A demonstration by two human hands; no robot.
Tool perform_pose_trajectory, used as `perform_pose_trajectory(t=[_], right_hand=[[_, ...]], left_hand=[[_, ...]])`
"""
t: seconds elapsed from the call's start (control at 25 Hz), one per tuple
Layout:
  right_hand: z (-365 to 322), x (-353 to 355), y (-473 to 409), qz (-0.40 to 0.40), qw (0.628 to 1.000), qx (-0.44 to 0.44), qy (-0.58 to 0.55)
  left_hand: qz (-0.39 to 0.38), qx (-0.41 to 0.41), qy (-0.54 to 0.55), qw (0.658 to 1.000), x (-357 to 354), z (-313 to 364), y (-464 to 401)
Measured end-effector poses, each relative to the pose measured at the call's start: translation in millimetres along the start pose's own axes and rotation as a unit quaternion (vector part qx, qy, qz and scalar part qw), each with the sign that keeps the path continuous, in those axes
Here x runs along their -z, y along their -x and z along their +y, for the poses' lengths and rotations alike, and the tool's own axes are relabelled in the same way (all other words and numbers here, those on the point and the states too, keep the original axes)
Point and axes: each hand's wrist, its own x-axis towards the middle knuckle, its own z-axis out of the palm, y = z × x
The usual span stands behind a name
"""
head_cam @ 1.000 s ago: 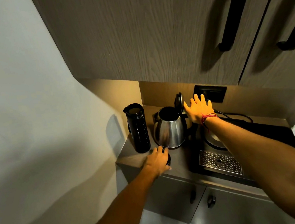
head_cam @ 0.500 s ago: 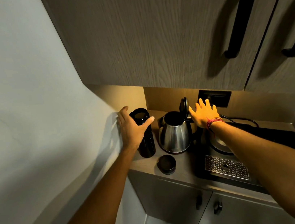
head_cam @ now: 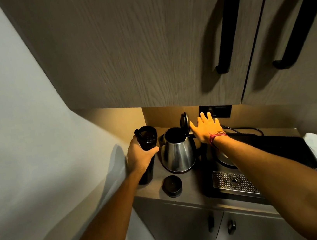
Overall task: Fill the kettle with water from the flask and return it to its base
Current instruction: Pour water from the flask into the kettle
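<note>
A steel kettle stands on the counter with its black lid tipped up and open. To its left stands a tall black flask with no cap on; my left hand is wrapped around its upper body. The flask's round black cap lies on the counter in front of the kettle. My right hand is spread flat just right of the raised lid, at the kettle's handle side, with fingers apart. A round base shows partly under my right forearm.
A black tray with a perforated metal drip grate takes up the counter's right part. A dark wall socket with a cord sits behind. Overhead cabinets with black handles hang low. A wall closes the left side.
My left hand left the cap on the counter, rose to the flask and closed around it. My right hand stayed by the open kettle lid.
</note>
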Motion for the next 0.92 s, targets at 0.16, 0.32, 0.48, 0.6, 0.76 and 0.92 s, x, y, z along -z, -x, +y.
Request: perform_pose_trajectory(t=[0.16,0.32,0.48,0.6,0.76,0.92], right_hand=[[2,-1,-2,0.005,1.000,0.002,-0.009],[1,-3,-3,0.008,1.000,0.006,-0.020],[3,-6,-4,0.012,0.999,0.003,-0.041],[3,-7,-4,0.022,0.999,0.008,-0.043],[5,-6,-6,0.027,0.999,0.014,-0.036],[5,-7,-5,0.038,0.998,0.016,-0.039]], left_hand=[[-0.030,-0.085,-0.122,0.988,10,18,-6],[-0.056,-0.147,-0.309,0.938,13,38,-16],[-0.064,-0.148,-0.393,0.905,6,53,-18],[-0.077,-0.141,-0.431,0.888,2,60,-19],[-0.103,-0.138,-0.475,0.863,-2,68,-23],[-0.114,-0.136,-0.491,0.853,-3,71,-26]])
